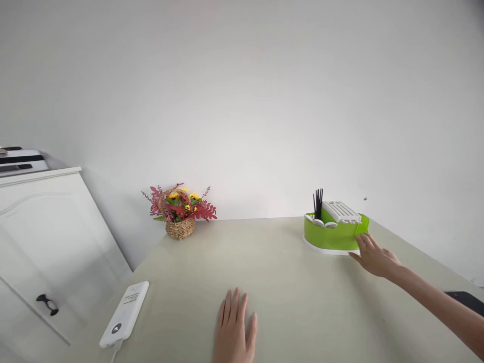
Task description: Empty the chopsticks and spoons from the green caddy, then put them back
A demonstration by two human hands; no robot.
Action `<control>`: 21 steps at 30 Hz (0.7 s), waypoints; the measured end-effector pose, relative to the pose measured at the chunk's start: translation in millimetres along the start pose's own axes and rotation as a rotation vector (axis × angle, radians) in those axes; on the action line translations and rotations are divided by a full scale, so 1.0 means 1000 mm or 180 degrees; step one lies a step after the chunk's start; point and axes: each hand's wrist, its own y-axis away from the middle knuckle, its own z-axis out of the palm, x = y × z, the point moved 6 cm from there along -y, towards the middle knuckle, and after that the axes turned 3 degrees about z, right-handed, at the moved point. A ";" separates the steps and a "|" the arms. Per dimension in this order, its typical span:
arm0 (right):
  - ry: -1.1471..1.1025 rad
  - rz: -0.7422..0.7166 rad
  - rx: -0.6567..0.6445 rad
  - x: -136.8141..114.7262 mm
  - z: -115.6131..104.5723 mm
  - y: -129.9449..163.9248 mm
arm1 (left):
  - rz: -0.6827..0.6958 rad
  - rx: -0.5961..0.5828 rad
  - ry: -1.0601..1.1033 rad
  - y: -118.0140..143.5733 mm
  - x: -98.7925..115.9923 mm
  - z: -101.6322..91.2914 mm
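My left hand (234, 330) lies flat on the pale table near its front, fingers stretched out and holding nothing. Reaching in from the right, my right hand (374, 254) has its fingertips at the right end of a green cutlery holder (328, 237). Its thumb is spread apart; whether the fingers press on the holder or only hover before it, I cannot tell. Black chopsticks (318, 202) stand upright in the holder, and white spoons (330, 225) hang over its front rim. A white slotted rack (342, 212) forms its raised top part.
A wicker basket (180, 229) of red and yellow flowers stands at the back left. On the table's left edge lies a white power bank (125, 313) with a cable. A dark flat object (467, 301) lies at the right edge. A white cabinet (49, 237) stands left of the table.
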 end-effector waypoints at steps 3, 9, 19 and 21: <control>-0.0014 0.0121 0.0051 0.018 -0.006 -0.001 | -0.0007 0.0042 -0.0005 0.000 0.001 -0.001; -0.0046 0.0491 0.0401 -0.004 -0.008 0.032 | 0.0038 0.0088 -0.0061 -0.003 -0.002 -0.001; -0.0701 -0.0347 0.0303 -0.117 0.003 0.173 | 0.0109 0.0165 -0.0112 -0.005 -0.011 0.006; -0.0697 -0.0464 0.0497 -0.129 -0.006 0.188 | 0.0132 0.0229 -0.0110 -0.006 -0.012 0.006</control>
